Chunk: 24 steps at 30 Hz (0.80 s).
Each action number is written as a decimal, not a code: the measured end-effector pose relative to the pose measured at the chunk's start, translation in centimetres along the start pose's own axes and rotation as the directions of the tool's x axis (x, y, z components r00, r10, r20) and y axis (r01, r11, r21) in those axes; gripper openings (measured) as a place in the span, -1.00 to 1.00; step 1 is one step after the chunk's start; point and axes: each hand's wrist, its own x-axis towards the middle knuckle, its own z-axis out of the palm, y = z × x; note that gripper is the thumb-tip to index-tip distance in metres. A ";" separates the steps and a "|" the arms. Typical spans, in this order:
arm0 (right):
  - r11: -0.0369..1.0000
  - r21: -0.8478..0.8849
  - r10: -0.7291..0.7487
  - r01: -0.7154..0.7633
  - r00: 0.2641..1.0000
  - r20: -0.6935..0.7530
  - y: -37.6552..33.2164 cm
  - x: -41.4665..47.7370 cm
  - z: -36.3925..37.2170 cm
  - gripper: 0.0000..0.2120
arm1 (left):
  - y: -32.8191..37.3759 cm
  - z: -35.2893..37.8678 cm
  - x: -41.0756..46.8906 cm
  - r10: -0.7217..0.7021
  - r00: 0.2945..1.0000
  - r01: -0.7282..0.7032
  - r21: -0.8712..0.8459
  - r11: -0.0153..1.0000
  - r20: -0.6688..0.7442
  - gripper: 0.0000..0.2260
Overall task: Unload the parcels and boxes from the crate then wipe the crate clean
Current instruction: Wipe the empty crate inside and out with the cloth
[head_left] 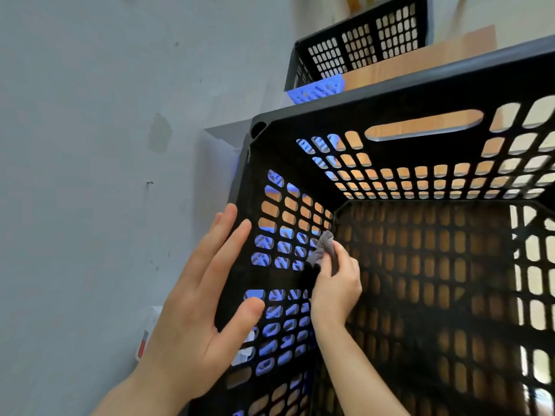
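**While 1 hand steadies, the other wipes**

As the head camera looks down into the black crate (405, 94), both hands are at its left wall. The crate stands on a wooden table (420, 55), close beside a grey wall (90, 145). The table's wood shows through the slots in the crate's sides and floor.

The left hand (204, 301) lies against the rim of the crate's left side. Its 4 fingers are straight and its thumb is spread across the inner face, so it is released and grips nothing. Whether the palm presses the plastic or only sits near it is hard to judge from this angle.

The right hand (336, 283) reaches down inside the crate. Its fingers are curled round a small bunched grey cloth (322, 247), which it holds against the inner left wall, low down near the far corner.

Behind the crate, on the same table, stands a 2nd black crate (360, 46). A blue basket (315, 90) sits between the 2 crates. More blue plastic shows through the slots of the left wall.
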 end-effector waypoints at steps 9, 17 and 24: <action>0.832 0.338 -0.480 0.440 0.877 0.038 -7.0 -4.3 -0.6 -0.73 | -0.1 0.0 -0.1 0.001 1.000 -0.001 0.000 1.000 0.006 -0.42; 0.985 0.026 -0.171 0.171 0.985 0.034 -1.2 0.2 0.1 -0.68 | 0.1 -0.1 -0.1 -0.008 1.000 0.008 -0.018 1.000 -0.007 -0.43; 0.982 0.174 -0.088 0.075 0.994 0.068 -4.6 -0.3 -0.2 -0.72 | 0.2 -0.2 -0.1 -0.005 1.000 0.005 -0.022 1.000 -0.012 -0.42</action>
